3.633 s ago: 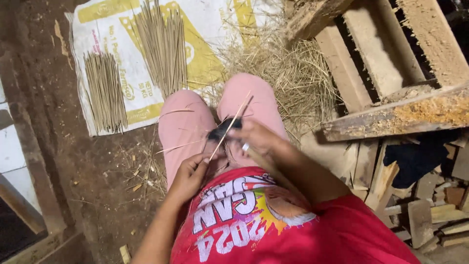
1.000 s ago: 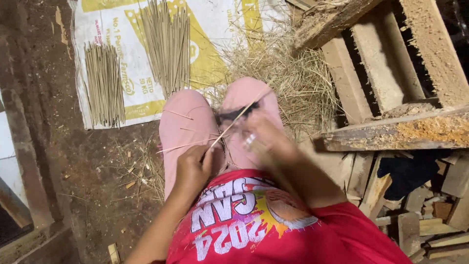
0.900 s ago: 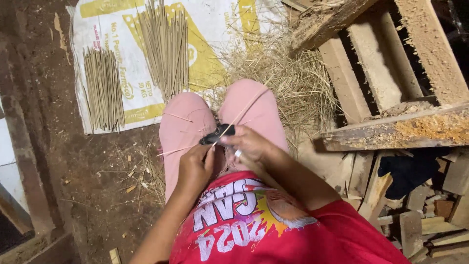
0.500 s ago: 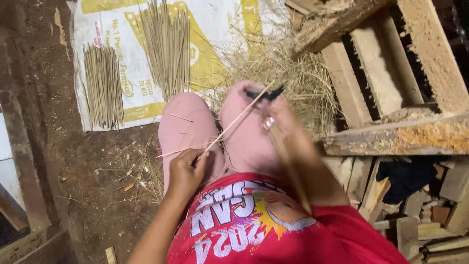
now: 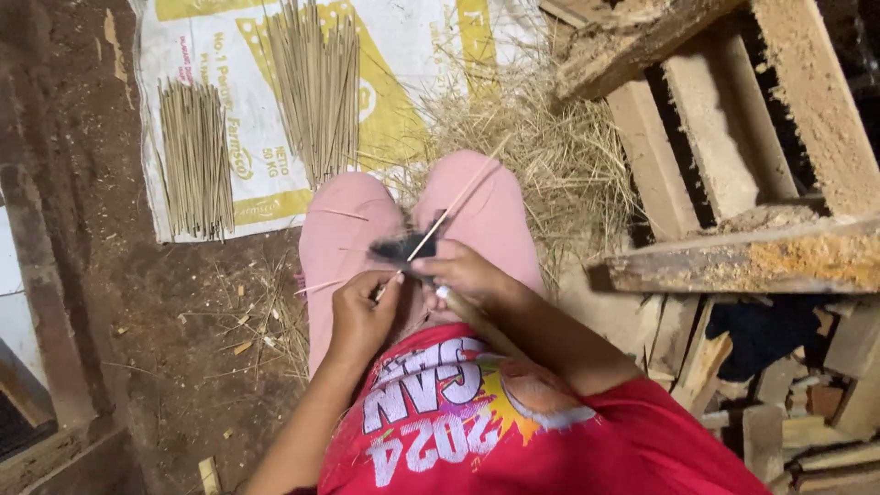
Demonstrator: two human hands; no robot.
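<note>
We see warm, uneven light: it falls brightest on the white sack (image 5: pixel 257 82) and the straw pile (image 5: pixel 541 147), while the left edge and upper right corner sink into shadow. The dark tool (image 5: pixel 401 249) is motion-blurred; the edges show wide-angle stretching.

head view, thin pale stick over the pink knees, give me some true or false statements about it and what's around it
1. The left hand grips the near end of the thin pale stick. True.
2. The right hand holds a dark-handled tool against the stick. True.
3. The stick lies flat on the white and yellow woven sack. False: it is held above the pink-trousered knees.
4. Only one bundle of stripped sticks lies on the sack. False: there are two, a shorter bundle and a longer bundle.
5. Rough wooden planks stand to the right. True.
</note>
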